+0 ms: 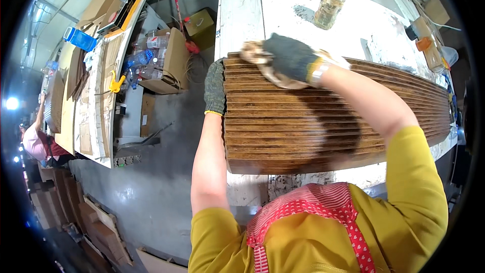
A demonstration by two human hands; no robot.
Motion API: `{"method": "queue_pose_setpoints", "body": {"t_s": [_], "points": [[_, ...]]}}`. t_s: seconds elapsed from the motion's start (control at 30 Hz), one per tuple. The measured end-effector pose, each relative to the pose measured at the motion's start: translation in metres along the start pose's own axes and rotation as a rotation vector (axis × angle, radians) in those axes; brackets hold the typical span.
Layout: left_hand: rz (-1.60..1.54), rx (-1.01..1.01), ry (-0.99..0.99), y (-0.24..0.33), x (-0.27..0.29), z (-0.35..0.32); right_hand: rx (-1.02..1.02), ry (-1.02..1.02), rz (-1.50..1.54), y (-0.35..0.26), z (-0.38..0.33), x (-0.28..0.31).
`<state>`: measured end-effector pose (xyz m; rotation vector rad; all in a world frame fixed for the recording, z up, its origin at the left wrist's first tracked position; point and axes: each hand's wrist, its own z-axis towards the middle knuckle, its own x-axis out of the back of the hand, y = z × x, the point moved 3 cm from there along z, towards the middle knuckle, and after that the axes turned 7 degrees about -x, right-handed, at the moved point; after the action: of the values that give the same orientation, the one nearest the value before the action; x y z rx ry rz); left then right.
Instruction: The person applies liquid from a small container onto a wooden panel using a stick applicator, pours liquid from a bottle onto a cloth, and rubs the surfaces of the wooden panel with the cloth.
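- Far left, a person (36, 144) in pink beside a pale board-topped bench (93, 116); on it, a smooth yellow clamp (116, 82).
- Next, a cardboard box (177, 60) of glossy, see-through plastic bottles (151, 63).
- At centre, the left hand (215, 87) in a dark knit glove, against the near-left end of a long, brown, wood-grained ribbed block (283, 131); grip impossible to tell.
- Under that block, a paint-worn white table (240, 15).
- Well apart from the left, the gloved right hand (290, 55), closed over 1 crumpled, stained cloth (288, 80) on the ridges.
- Beyond, 1 upright clear bottle (330, 6), yellow-capped, on a flat white sheet (283, 10).
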<state>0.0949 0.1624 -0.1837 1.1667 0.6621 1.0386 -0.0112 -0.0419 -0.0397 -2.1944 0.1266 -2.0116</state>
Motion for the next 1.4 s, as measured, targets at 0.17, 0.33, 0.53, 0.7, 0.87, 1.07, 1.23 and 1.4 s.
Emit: {"method": "queue_pose_setpoints", "body": {"t_s": [0.17, 0.33, 0.53, 0.7, 0.87, 1.07, 1.23, 1.4], "points": [[0.193, -0.148, -0.007, 0.008, -0.003, -0.002, -0.269, 0.015, 0.104, 0.019, -0.032, 0.011], [-0.114, 0.188, 0.06, -0.017, 0.0, 0.0, -0.031, 0.174, 0.171, -0.038, 0.016, 0.016], [0.56, -0.19, -0.076, -0.043, -0.001, -0.001, -0.024, 0.007, 0.339, -0.031, -0.025, 0.0], [-0.026, 0.015, 0.069, -0.08, 0.013, 0.0, 0.16, 0.149, 0.202, -0.089, -0.001, -0.005], [0.505, -0.385, -0.027, -0.074, 0.021, 0.011, 0.015, -0.043, 0.122, -0.068, -0.003, -0.017], [0.13, 0.071, -0.024, -0.05, 0.016, 0.01, 0.066, 0.276, 0.351, -0.08, -0.015, -0.003], [-0.043, 0.074, -0.026, -0.035, 0.019, 0.017, 0.216, 0.357, 0.351, -0.096, 0.01, -0.008], [0.04, 0.023, -0.072, -0.045, 0.025, 0.01, -0.113, -0.128, 1.313, 0.057, -0.059, -0.026]]}}
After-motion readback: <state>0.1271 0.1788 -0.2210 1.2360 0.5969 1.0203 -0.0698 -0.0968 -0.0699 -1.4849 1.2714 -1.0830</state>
